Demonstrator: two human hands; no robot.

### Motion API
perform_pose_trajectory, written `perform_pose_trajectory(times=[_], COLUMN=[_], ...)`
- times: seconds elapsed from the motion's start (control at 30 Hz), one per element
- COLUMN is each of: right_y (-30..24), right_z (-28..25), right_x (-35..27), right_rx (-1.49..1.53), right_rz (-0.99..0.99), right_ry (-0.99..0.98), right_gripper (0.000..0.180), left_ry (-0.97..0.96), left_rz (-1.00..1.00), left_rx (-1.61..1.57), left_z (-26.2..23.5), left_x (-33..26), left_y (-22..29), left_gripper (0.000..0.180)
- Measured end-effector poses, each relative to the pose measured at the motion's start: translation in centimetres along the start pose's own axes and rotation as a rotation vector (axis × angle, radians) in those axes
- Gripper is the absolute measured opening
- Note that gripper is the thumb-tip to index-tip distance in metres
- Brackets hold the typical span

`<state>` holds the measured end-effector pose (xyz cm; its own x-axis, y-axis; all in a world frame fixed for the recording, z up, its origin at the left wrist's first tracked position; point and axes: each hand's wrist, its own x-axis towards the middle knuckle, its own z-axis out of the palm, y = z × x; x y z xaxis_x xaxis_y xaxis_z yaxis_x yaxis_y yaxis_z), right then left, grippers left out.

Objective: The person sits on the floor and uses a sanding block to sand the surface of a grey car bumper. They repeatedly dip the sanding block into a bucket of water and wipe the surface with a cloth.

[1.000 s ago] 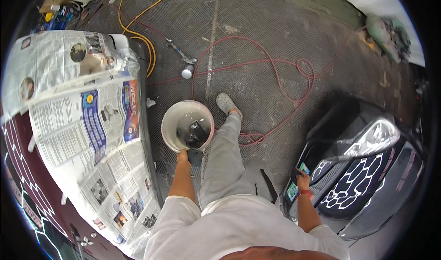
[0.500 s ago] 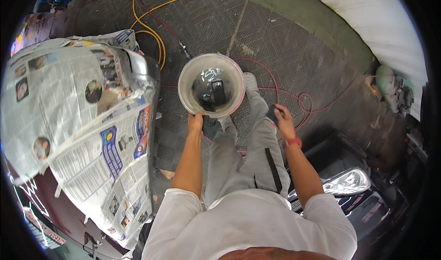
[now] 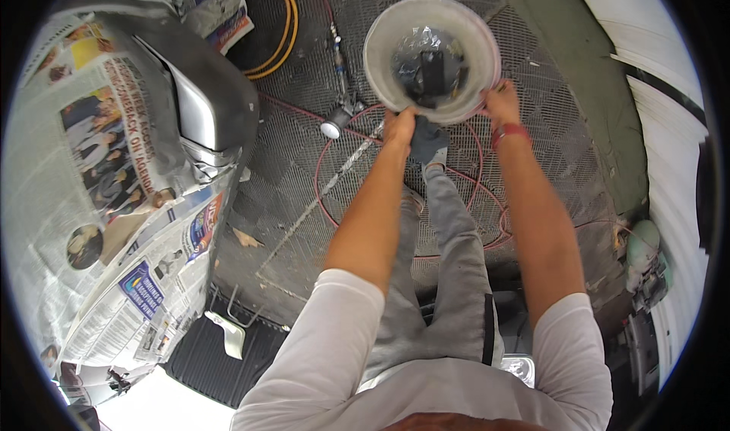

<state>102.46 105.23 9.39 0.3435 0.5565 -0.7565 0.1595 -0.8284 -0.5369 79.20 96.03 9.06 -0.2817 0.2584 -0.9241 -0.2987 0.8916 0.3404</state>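
A round whitish bucket (image 3: 376,73) is held out ahead of me over the dark textured floor mat. Water (image 3: 407,57) glints inside it, and a dark rectangular shape (image 3: 433,73) shows there; whether it is an object or a reflection I cannot tell. My left hand (image 3: 399,127) is closed on the near left of the rim. A dark grey cloth (image 3: 430,139) hangs beside that hand, below the bucket. My right hand (image 3: 501,102), with a red wristband, is closed on the rim's near right side. Its fingertips are partly hidden by the bucket.
Newspaper sheets (image 3: 114,165) cover a vehicle at the left, with its dark and silver side mirror (image 3: 190,108) exposed. A spray gun (image 3: 338,119) lies on the mat. Red hose (image 3: 323,184) loops around my legs; yellow hose (image 3: 289,31) coils farther off. A green machine (image 3: 642,248) stands right.
The bucket, with my left hand on it, sits farther right and farther forward in view. My right hand, earlier away from it with a dark pad, now grips its rim. My view has shifted.
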Motion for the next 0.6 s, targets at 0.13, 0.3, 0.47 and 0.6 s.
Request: perform_pose_trajectory(times=[0.13,0.3,0.47,0.6], right_y=[-3.2,-2.7,-3.5,-1.6], right_z=[1.3,-3.9,-7.2,-9.1], right_x=[5.0,12.0,16.3,18.8], right_rx=[-0.369,-0.684,-0.743,-0.771], right_rz=[-0.332,-0.388,-0.278,-0.336], right_ry=[0.149,0.237,0.155,0.167], right_gripper=[0.045,0.052,0.054,0.053], left_ry=[-0.099,-0.078,-0.034,-0.100], left_rz=[-0.110,0.239,0.303,0.210], left_rx=[-0.254,0.133,0.559,0.547], left_z=[2.7,-1.0,-3.7,-2.9], left_x=[3.8,-1.6,-14.2,-25.0], left_y=[-2.4,-8.2,-20.2,-26.0], left_gripper=[0.070,0.072,0.073,0.077])
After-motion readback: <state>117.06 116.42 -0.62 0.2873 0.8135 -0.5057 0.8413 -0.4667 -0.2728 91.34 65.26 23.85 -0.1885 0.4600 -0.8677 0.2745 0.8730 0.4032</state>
